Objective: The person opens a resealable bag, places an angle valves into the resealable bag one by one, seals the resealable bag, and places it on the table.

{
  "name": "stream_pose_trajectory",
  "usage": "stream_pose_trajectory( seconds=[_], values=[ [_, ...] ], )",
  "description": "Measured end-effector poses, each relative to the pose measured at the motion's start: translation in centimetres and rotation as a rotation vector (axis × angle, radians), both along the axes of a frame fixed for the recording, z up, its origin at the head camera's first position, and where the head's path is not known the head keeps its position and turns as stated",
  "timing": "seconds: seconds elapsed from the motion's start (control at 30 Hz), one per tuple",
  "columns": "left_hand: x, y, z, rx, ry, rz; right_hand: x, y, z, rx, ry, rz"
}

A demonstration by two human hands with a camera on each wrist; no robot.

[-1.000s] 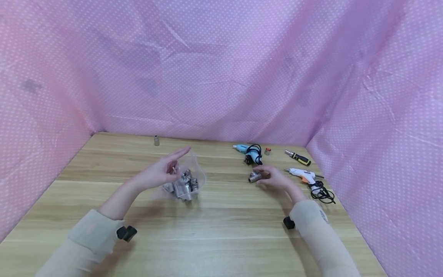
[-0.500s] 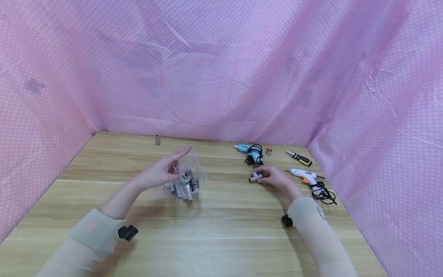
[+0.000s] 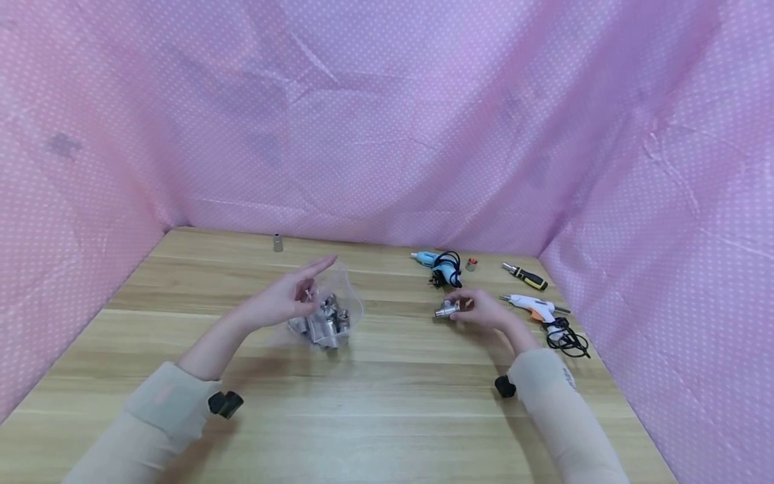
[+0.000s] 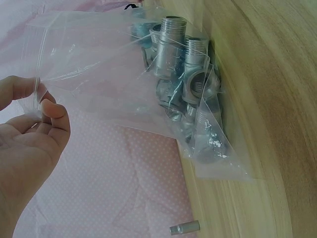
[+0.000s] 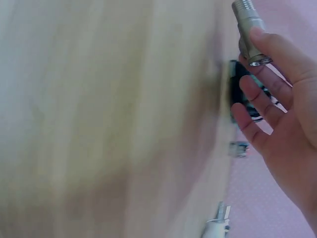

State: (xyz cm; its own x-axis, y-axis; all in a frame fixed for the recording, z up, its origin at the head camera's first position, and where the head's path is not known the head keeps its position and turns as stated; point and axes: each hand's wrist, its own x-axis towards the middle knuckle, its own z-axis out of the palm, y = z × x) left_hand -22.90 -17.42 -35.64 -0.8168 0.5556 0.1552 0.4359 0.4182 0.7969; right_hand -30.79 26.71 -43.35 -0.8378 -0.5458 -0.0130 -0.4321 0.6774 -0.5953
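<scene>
My left hand pinches the top edge of a clear zip bag between thumb and fingers, its index finger stretched out in the head view. Several threaded metal pipe fittings lie at the bottom of the bag, down at the tabletop. To the right, my right hand pinches a single metal pipe fitting between thumb and index finger. The other fingers of that hand are spread and loosely bent. In the head view this fitting's threaded end points left, and the fingers cover its right part.
Behind the right hand lies a light-blue glue gun with a coiled black cord. A small red-topped fitting, a yellow-black screwdriver and a white glue gun lie along the right. One metal fitting stands at the back left.
The fitting in my right hand has turned slightly and shows brighter, with its threaded end more plainly to the left. My left hand and the bag stay nearly still.
</scene>
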Motion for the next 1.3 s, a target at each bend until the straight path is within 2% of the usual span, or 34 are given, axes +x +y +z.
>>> stream_pose_trajectory(
  seconds=[0.23, 0.4, 0.63, 0.83, 1.0, 1.3],
  values=[
    [0.1, -0.1, 0.1, -0.001, 0.006, 0.002, 0.6, -1.4, 2.9, -0.009, 0.02, 0.015],
    [-0.1, -0.1, -0.1, 0.001, 0.012, 0.003, 1.3, -2.8, 5.2, -0.044, 0.059, 0.055],
    [-0.3, -0.1, -0.3, 0.005, 0.011, -0.004, 2.6, -4.7, 7.8, -0.086, 0.163, 0.091],
    [-0.4, -0.1, -0.3, 0.008, 0.012, -0.01, 4.0, -7.1, 9.9, -0.102, 0.329, 0.131],
    [-0.3, 0.0, -0.2, 0.005, 0.011, -0.009, 5.2, -9.4, 11.2, -0.17, 0.446, 0.154],
    [-0.3, 0.2, 0.0, -0.01, 0.008, 0.0, 6.5, -13.6, 12.3, -0.281, 0.523, 0.241]
  ],
)
